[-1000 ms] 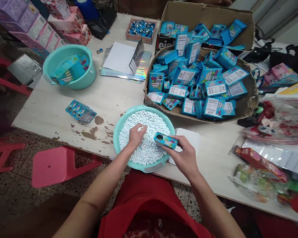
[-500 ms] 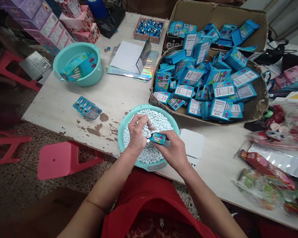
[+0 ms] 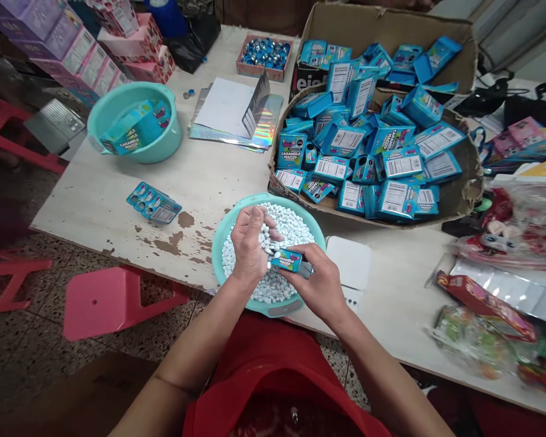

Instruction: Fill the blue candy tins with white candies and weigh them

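A turquoise basin [image 3: 217, 233] full of small white candies [image 3: 295, 221] stands at the table's front edge. Over it, my right hand [image 3: 318, 276] grips a small blue candy box [image 3: 287, 260] lying on its side, its end toward my left hand. My left hand [image 3: 250, 243] is cupped around a heap of the white candies, and some of them lie right at the box's end. The box's opening is partly hidden by candies and fingers.
A torn cardboard box [image 3: 475, 194] heaped with blue boxes stands behind the basin. Flat blue cartons [image 3: 153, 203] lie left, near a second turquoise basin [image 3: 173, 136]. A white scale [image 3: 349, 262] sits right of the candies. A pink stool [image 3: 95, 302] is below the table edge.
My left hand has tilted up a little, with its fingers more raised, and candies have slid toward the box. The whole view has shifted slightly. My right hand keeps its hold.
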Demonstrator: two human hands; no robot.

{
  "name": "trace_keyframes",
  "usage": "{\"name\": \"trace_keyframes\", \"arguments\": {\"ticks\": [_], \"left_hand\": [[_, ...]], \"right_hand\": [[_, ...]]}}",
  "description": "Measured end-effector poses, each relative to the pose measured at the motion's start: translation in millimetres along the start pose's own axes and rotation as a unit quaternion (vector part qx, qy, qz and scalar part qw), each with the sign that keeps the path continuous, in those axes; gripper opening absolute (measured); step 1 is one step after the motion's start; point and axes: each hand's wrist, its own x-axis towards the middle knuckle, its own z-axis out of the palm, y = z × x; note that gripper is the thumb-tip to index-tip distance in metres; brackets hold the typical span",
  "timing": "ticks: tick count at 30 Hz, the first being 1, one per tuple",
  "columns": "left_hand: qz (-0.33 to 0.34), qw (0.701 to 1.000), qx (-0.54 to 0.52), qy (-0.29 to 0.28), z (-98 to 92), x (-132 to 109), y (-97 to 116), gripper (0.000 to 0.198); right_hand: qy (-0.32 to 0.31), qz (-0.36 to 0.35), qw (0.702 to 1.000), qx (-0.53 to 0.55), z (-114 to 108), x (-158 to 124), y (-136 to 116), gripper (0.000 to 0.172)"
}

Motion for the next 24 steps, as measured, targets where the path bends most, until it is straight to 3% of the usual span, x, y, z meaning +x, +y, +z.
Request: {"name": "trace_keyframes", "arguments": {"ticks": [14, 24], "left_hand": [[0.005, 0.999, 0.024, -0.023, -0.4, -2.3, -7.9, 0.042], [0.025, 0.999, 0.008, -0.032, 2.2, -8.2, 7.8, 0.047]], "right_hand": [[0.034, 0.011, 0.999, 0.008, 2.3, -1.8, -1.3, 0.023], [0.044, 0.004, 0.996, 0.074, 1.0, -7.1, -7.6, 0.026]]}}
